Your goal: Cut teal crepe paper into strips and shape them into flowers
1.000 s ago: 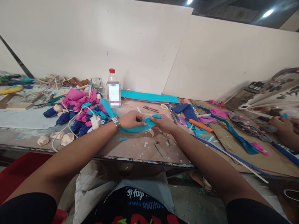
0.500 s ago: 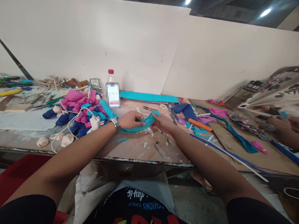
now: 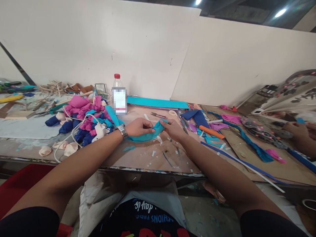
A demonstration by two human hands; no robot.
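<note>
A turquoise strip, which looks like fabric or crepe paper, stretches between my hands just above the table. My left hand pinches it between thumb and fingers, with a length trailing below the palm. At its right end, my right hand grips the strip between thumb and fingertips. Behind my hands lie small thread snips and a roll of tape. Left of my wrist, a heap of pink, blue and turquoise crumpled pieces has a white cable and plug across it.
A red-capped bottle stands behind the heap, beside a flat turquoise sheet along the wall. To the right are an orange-handled cutter and cardboard. Another person's hands work at the far right.
My right hand has lowered slightly, and the strip's right end dips with it. The thread snips show more fully behind my hands. My left hand has hardly moved.
</note>
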